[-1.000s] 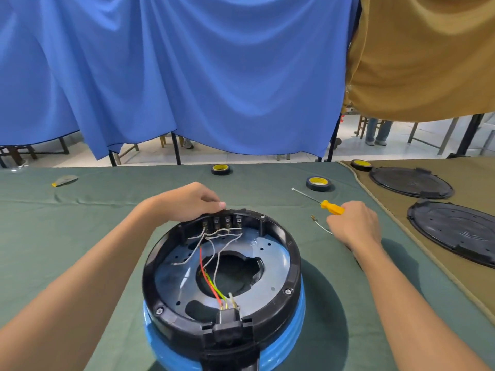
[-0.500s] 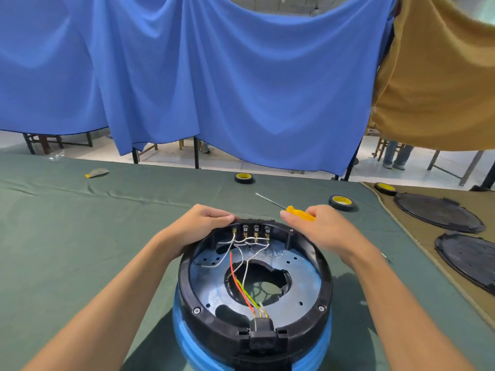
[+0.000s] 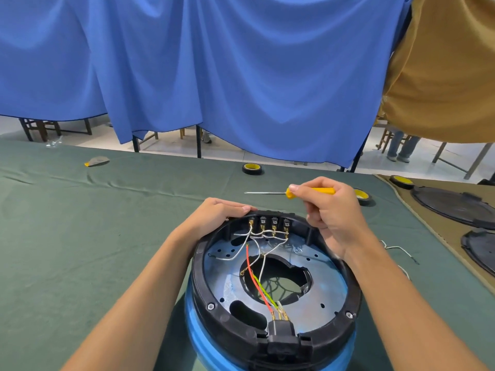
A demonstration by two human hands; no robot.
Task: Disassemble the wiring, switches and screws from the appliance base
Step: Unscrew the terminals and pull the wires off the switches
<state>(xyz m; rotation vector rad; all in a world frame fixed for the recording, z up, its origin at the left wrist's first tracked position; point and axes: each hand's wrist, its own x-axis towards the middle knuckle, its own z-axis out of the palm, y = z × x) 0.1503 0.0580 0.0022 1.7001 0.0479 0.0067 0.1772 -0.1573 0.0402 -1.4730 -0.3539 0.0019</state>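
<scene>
The lower part of the appliance base [image 3: 235, 325] is cut off by the bottom edge, so where it meets the green-covered surface [image 3: 80, 223] is not visible. The left hand's [image 3: 217, 218] fingertips are hidden behind the far rim. The screwdriver [image 3: 318, 190] tip is too thin to tell its type. A small grey-and-yellow item [image 3: 96, 161] far left is hard to make out.

The base sits in the near centre of the surface: blue body, black ring on top, a silvery metal plate [image 3: 321, 290] inside with a large irregular central hole. Four switches [image 3: 267, 223] stand in a row at the far rim, their terminals linked by white wires [image 3: 257, 236]. A red wire [image 3: 250, 269] and a green-yellow wire [image 3: 263, 287] run down to the black socket [image 3: 281, 333] at the near rim. Two hex screws [image 3: 210, 306] sit in the ring, lower left and lower right.

The left hand curls over the far-left rim and grips it. The right hand [image 3: 329, 210] is raised just above the far-right rim – thumb and fingers pinch the yellow handle, the shaft lying level and pointing left.

Tape rolls [image 3: 251, 168], a loose wire [image 3: 396, 249] and black lids [image 3: 455, 207] lie beyond and to the right.
</scene>
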